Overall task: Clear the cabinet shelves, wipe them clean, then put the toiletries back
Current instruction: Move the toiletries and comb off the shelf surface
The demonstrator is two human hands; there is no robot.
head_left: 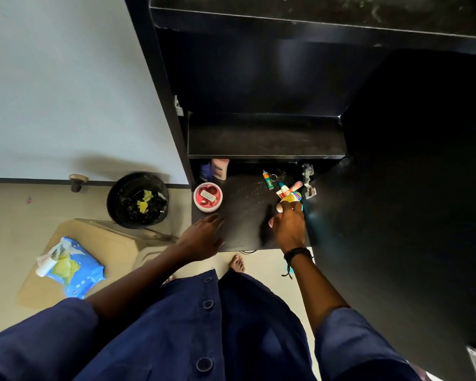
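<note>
The right hand (287, 225) grips a yellow tube (287, 198) with a bright label, low over the bottom shelf (245, 215), fingers curled round its lower end. The left hand (204, 237) lies open with straight fingers at the shelf's front edge and holds nothing. Just beyond its fingertips sits a red jar (208, 196), and further back a pink bottle (220, 167) and a blue bottle (205, 171). Beyond the right hand lie small tubes (289, 188) and a keyring tube (268, 180). Pale specks dot the shelf between the hands, while the shelf above (264, 138) is bare. So this looks like the bottom shelf being handled, though whether the tube is being lifted out or set back I cannot tell. If clearing, the next move calls for carrying the tube out and gathering the loose tubes. The bottles' tops are hidden under the upper shelf, the cabinet's right side is lost in darkness, and the labels are too small to read.
</note>
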